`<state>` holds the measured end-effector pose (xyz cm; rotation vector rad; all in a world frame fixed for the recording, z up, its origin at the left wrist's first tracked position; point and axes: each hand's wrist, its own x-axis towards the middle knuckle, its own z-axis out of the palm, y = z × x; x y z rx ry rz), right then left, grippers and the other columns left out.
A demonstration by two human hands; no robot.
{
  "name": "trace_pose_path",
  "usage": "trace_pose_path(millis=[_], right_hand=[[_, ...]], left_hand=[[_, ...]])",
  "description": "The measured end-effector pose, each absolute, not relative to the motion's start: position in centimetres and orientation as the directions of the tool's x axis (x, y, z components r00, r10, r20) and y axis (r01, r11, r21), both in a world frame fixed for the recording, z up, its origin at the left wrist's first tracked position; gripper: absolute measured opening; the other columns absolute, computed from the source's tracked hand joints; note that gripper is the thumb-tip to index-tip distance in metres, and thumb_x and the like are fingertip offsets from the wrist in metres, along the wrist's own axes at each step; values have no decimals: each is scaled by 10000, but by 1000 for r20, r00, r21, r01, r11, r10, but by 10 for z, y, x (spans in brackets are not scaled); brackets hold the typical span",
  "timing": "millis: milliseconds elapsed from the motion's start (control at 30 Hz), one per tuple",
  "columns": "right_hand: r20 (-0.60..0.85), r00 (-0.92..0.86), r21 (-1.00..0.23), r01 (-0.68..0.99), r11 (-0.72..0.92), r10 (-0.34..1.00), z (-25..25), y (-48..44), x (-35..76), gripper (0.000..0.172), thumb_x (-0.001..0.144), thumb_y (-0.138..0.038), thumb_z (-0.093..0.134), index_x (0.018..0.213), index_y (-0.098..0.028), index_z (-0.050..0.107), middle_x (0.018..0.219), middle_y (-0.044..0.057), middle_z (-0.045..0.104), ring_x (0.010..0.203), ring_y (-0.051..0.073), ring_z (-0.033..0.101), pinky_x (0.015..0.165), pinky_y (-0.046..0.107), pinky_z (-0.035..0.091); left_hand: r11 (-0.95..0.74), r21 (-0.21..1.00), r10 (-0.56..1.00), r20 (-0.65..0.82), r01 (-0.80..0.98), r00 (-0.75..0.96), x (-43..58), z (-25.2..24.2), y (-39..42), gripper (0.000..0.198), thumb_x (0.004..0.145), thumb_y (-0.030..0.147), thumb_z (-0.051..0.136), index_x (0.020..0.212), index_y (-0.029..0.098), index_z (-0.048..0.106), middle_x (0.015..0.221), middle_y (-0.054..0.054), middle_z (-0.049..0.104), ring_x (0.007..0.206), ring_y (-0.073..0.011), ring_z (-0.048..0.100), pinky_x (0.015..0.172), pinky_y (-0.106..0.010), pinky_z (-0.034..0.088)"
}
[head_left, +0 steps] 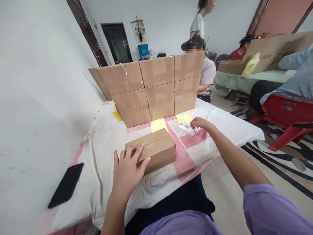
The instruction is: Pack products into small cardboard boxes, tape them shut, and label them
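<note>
A closed brown cardboard box [156,147] lies on the cloth-covered table in front of me. My left hand [129,163] rests on the near left part of its top, fingers spread. Farther off to the right, my right hand [198,122] has its fingers bent together at the edge of a small white open tray [187,131]. Inside that tray sits a shiny silvery-clear piece [184,125], too small to name. Whether my right fingers hold anything is hidden. Behind the tray lies a yellow printed card [184,117], and a plain yellow sheet [158,125] lies behind the box.
A wall of taped cardboard boxes [158,88] stands along the table's back. A black phone [66,185] lies at the left edge by the white wall. One person [207,73] sits behind the boxes. A red chair [288,114] and another table [230,81] are to the right.
</note>
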<state>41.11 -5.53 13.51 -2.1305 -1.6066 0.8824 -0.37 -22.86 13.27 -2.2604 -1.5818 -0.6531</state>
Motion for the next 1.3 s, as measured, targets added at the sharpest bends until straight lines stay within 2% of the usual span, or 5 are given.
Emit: trace_pose_path(millis=[133,233,600,933,1300], right_hand=[[-419,159,-547,742,-388,894,137,-43,410,83,744,-176,674,679,-128,654,654,49,629,466,85,350,479,268,268],[-469,158,-549,719,-427,869,132,-41,407,136,755,-199,692,682,-147,590,564,14,540,438,90,360,456,260,246],[-387,251,-690,559,-460,887,109,-49,404,192,824,-241,659,686,-171,547,383,-11,447,352,128,405,404,264,274],[-414,58,-906,67,-417,908,100,-69,426,160,828,-58,680,754,-154,576,539,3,577,456,107,530,475,214,497],[-360,-113,-864,-333,-377,926,80,-83,446,212,839,31,553,764,-164,590,667,33,665,629,147,696,727,285,652]], left_hand=[[-348,10,781,556,937,285,-5,129,-228,507,969,527,516,1394,265,603,1250,-131,637,1126,-343,587,1115,-707,351],[-369,17,766,572,929,294,-6,127,-227,525,959,533,530,1390,244,613,1219,-138,627,1102,-336,575,1034,-579,474],[-273,-8,800,553,962,232,8,132,-231,518,963,521,534,1385,235,621,1224,-128,599,1082,-313,565,967,-468,513],[-281,-6,775,588,960,231,9,129,-231,512,963,523,537,1362,218,639,1205,-136,599,1099,-316,566,962,-464,513],[-284,-16,774,587,959,239,9,127,-231,532,959,543,538,1370,220,636,1203,-134,580,1071,-312,561,958,-463,512]])
